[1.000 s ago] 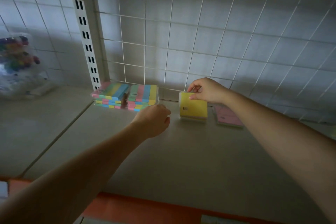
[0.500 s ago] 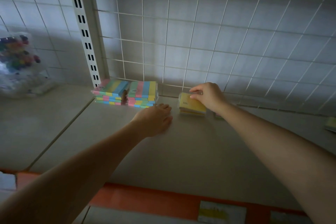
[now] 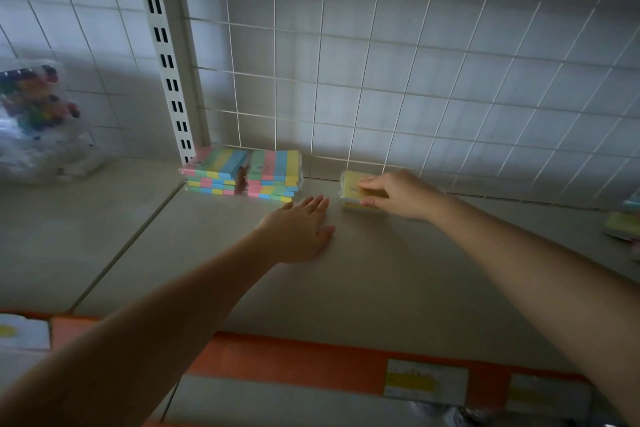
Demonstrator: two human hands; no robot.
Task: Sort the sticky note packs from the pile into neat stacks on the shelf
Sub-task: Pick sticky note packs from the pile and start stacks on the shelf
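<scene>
Lying under the right hand (image 3: 398,194), the yellow pack (image 3: 353,188) is grasped; left hand (image 3: 301,229) rests flat, released.

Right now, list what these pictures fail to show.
- Yellow pack: the right hand covers much of it; its label is too small to read.
- Packs at the head view's right edge: cut off.
- Bag on the left: blurred, contents unclear.
- Price labels: too dim to read.
</scene>
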